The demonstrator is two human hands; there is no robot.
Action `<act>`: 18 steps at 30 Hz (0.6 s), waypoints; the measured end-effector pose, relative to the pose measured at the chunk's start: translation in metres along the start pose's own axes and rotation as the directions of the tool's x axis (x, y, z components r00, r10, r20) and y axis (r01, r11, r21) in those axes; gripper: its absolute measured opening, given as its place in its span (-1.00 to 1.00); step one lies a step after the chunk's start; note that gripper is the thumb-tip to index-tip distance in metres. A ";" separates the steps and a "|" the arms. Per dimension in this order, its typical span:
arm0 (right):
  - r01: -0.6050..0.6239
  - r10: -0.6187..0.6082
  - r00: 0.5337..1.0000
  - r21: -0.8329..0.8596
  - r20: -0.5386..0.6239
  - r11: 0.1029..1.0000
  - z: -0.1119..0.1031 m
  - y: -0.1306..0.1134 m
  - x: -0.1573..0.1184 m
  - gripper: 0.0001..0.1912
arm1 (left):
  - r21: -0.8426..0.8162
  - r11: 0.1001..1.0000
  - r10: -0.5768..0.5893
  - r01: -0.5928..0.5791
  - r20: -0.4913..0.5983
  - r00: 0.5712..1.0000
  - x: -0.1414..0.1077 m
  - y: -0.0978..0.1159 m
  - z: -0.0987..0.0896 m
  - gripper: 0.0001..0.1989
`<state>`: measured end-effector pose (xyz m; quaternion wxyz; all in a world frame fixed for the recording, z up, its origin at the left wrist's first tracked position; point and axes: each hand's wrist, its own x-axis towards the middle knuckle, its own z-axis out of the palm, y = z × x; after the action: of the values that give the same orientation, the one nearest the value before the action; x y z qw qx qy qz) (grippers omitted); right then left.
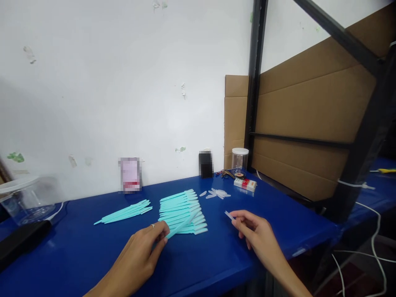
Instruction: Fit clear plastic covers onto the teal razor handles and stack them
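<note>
My left hand [148, 247] pinches the end of a turquoise stick [179, 227], whose pale tip points up and right over a row of similar sticks [176, 204] on the blue table [198, 268]. To the right, my right hand [252, 231] holds a small whitish translucent piece [229, 215] between thumb and fingers, apart from the stick. A small pile of similar pale pieces [220, 193] lies behind, between the hands. Another bunch of turquoise sticks [126, 211] rests to the left of the row.
At the back stand a clear jar [240, 161], a red and white box [245, 184], a black object [206, 164] and a blurred pinkish packet [130, 175]. A clear container [27, 202] and a black object [24, 241] are left. A dark metal frame [360, 136] rises right.
</note>
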<state>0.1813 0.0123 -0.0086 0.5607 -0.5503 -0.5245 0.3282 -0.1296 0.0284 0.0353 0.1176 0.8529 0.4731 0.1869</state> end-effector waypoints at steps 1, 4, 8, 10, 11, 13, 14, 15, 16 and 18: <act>0.013 -0.013 1.000 -0.012 0.000 1.000 0.000 0.000 0.000 -0.65 | 0.001 1.000 -0.016 0.016 -0.021 1.000 0.001 0.000 -0.002 -0.83; 0.050 -0.050 0.999 -0.043 -0.002 0.998 0.000 -0.001 -0.002 -0.67 | 0.013 0.999 -0.028 0.029 -0.090 0.996 0.002 0.000 -0.004 -0.82; 0.053 -0.054 0.999 -0.078 -0.007 0.996 0.001 -0.001 -0.002 -0.67 | -0.031 0.999 -0.047 0.044 -0.080 0.996 0.003 0.000 -0.002 -0.81; 0.060 -0.060 0.998 -0.105 0.004 0.993 0.001 -0.001 -0.001 -0.67 | -0.062 0.996 -0.068 0.064 -0.059 0.996 0.002 0.000 0.000 -0.80; 0.071 -0.070 0.997 -0.127 0.015 0.989 0.001 0.000 -0.001 -0.67 | -0.077 0.995 -0.070 0.065 -0.057 0.996 0.002 0.000 0.001 -0.80; 0.102 -0.097 0.995 -0.184 0.039 0.978 0.001 0.000 -0.001 -0.68 | -0.093 0.994 -0.070 0.064 -0.059 0.996 0.002 0.000 0.003 -0.78; 0.118 -0.110 0.993 -0.213 0.049 0.970 0.001 0.000 -0.001 -0.68 | -0.089 0.993 -0.077 0.071 -0.057 0.995 0.002 0.000 0.004 -0.79; 0.129 -0.120 0.991 -0.237 0.055 0.963 0.001 0.000 -0.001 -0.68 | -0.077 0.994 -0.087 0.083 -0.055 0.995 0.002 0.001 0.004 -0.80; 0.135 -0.125 0.991 -0.254 0.057 0.958 0.002 0.000 -0.001 -0.69 | -0.058 0.994 -0.100 0.097 -0.048 0.994 0.002 0.002 0.004 -0.81; 0.139 -0.130 0.990 -0.264 0.051 0.954 0.002 -0.001 -0.002 -0.70 | -0.020 0.994 -0.110 0.110 -0.029 0.993 0.002 0.004 0.005 -0.83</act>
<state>0.1786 0.0113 -0.0088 0.4936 -0.5783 -0.6095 0.2245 -0.1238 0.0281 0.0329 0.1284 0.8214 0.5194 0.1975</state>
